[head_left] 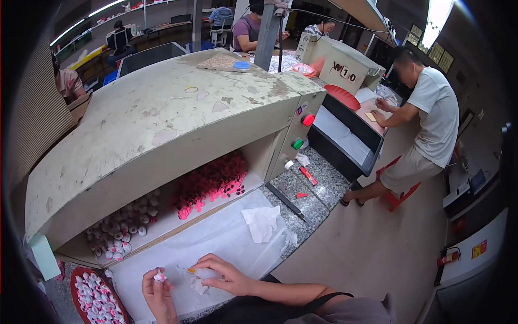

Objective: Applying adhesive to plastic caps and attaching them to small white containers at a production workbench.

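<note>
Over the white paper (232, 224), my left hand (156, 296) pinches a small white piece with pink on it (160, 276) between its fingertips. My right hand (229, 276) is closed round a small whitish squeeze bottle (207, 274) with an orange neck and a thin tip. The tip points left toward the small piece, a short gap apart from it. By my left hand stands a round reddish-brown tray (121, 305) heaped with similar white and pink pieces. A crumpled tissue (262, 223) lies on the paper.
A cream metal machine housing (162, 116) shelters white pieces (129, 218) and bright pink pieces (210, 181). Its post bears a red button (308, 120) and a green one (297, 143). A black pen-like tool (286, 201) lies on the speckled counter (318, 183). A co-worker (431, 116) sits at right.
</note>
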### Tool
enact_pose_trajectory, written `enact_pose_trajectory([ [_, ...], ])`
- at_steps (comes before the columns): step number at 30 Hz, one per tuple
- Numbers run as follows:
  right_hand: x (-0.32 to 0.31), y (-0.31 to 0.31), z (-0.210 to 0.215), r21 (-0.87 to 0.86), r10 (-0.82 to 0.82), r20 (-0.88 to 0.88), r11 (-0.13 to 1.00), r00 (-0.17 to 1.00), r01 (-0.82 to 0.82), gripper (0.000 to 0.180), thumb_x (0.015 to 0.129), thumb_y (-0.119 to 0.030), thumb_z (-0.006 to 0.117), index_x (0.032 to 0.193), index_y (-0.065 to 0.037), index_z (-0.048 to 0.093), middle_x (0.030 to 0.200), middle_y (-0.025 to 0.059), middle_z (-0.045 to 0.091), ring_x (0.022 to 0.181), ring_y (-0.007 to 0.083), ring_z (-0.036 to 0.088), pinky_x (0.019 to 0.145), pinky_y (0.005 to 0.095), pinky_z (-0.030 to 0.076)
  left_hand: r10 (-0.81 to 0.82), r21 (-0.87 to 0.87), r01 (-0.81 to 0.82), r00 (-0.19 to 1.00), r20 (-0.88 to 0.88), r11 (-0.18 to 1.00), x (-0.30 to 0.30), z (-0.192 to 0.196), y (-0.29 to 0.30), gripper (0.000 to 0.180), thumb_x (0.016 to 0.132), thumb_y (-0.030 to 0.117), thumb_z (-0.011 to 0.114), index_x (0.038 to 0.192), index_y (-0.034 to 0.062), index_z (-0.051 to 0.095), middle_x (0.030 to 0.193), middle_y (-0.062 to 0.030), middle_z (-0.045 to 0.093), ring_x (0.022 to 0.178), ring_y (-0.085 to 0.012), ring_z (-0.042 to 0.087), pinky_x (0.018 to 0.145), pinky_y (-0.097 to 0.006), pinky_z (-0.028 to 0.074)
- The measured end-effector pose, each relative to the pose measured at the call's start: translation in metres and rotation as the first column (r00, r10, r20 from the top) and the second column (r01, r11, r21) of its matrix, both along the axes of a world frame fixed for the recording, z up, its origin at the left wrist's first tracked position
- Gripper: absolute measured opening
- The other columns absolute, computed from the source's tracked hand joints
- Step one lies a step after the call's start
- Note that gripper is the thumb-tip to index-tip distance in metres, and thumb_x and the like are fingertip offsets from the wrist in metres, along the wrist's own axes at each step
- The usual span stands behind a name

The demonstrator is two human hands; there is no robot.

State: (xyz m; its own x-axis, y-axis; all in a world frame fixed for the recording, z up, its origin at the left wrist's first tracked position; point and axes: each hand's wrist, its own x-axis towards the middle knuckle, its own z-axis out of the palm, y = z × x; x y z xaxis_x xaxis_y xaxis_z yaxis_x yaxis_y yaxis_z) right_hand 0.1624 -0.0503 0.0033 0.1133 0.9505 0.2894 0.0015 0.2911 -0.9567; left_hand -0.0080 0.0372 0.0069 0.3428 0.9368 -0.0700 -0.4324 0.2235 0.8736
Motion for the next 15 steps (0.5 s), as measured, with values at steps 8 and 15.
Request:
enact_pose_trajectory([
  [8,0.008,-0.004,0.027,-0.160,-0.208,-0.294,0.973,0.933,0.167,0.032,0.070,-0.002,0.056,0.100,0.000,0.044,0.088,0.0086,0.044,0.078,0.0168,0.049,0.059,0.0244,0.046,-0.096,-0.186,0.132,0.977,0.193,0.974,0.015,0.002,-0.027,0.022,0.079,0.004,0.048,0.100,0.0010,0.048,0.097,-0.0164,0.052,0.077,-0.0185,0.054,0.067,-0.028,0.047],
  [15,-0.003,0.004,0.045,-0.095,-0.324,-0.566,0.939,0.758,0.331,0.032,0.063,-0.003,0.061,0.083,-0.006,0.036,0.081,0.0063,0.042,0.060,0.0114,0.043,0.050,0.0209,0.040,-0.087,-0.192,0.142,0.960,0.268,0.971,0.013,0.002,-0.031,0.027,0.075,0.002,0.052,0.102,0.0014,0.046,0.104,-0.0150,0.050,0.086,-0.0189,0.053,0.075,-0.032,0.045],
])
